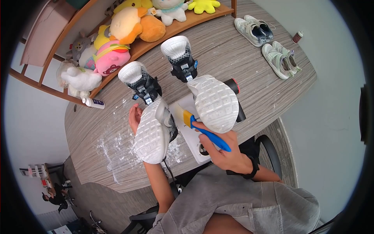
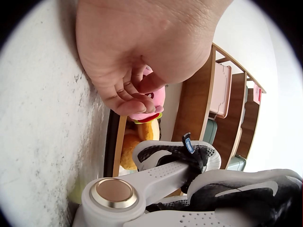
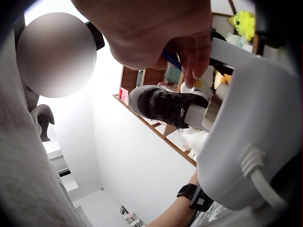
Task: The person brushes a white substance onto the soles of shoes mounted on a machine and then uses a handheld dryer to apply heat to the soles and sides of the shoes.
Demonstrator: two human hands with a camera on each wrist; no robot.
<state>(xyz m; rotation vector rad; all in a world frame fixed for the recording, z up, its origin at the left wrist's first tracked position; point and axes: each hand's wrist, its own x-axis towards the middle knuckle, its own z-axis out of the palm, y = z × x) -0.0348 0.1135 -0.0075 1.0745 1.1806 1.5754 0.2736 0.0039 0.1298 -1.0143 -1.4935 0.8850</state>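
Note:
In the head view two white patterned sneaker soles face up, a left one and a right one. Black mesh shoe parts with white ends show beyond them. A white stand with arms carries the sneakers, and its base has a round black display. My right hand grips a paintbrush by its blue handle, bristles between the two soles, over the base. Partly hidden behind the left sole, my left hand is beside the tabletop, fingers loosely bent with nothing in them.
White residue streaks the table's left part. A white bottle lies by the shelf of plush toys. Two pairs of light shoes and a small bottle stand far right. A red-rimmed black cylinder sits behind the right sole.

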